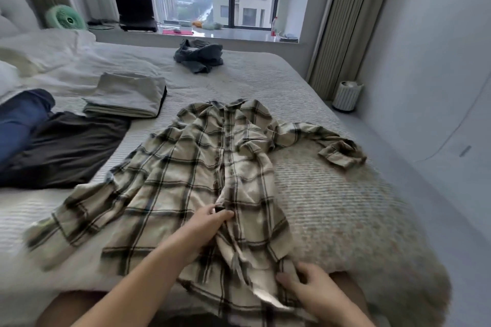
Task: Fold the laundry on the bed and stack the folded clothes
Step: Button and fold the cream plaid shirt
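A beige and black plaid shirt (pixel 191 167) lies spread front-up on the bed (pixel 265 82), collar away from me, sleeves out to both sides. My left hand (pixel 210 223) pinches the button placket near the shirt's lower middle. My right hand (pixel 310 284) grips the hem at the shirt's lower right corner. A folded pale grey garment (pixel 127 95) lies on the left of the bed. Beside it a dark brown garment (pixel 66 148) lies flat, and a blue garment (pixel 21 119) is at the far left. A crumpled grey-blue garment (pixel 199 57) sits at the far side.
A fluffy beige blanket (pixel 345 207) covers the bed's right part. White pillows and duvet (pixel 47 56) are at the left. The window ledge holds a green fan (pixel 66 18) and a laptop (pixel 135 10). A small white bin (pixel 345 95) stands on the floor at the right.
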